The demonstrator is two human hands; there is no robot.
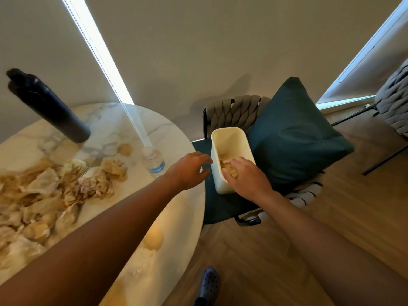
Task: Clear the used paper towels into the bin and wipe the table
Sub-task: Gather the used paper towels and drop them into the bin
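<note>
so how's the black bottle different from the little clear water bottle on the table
The black bottle is opaque, dark and much the larger; the clear water bottle is see-through with a blue label. The black bottle stands far from the used paper towels' right end, toward the table's back, while the water bottle stands near the edge by the left hand. Both stand upright on the marble table.

Round marble table (176, 138), crumpled paper towels (55, 195), black flask (48, 107), water bottle (154, 162)

I count one bin (229, 149), two bottles, one dark (47, 106) and one clear (154, 161), two chairs, one cushion (295, 133).
</note>
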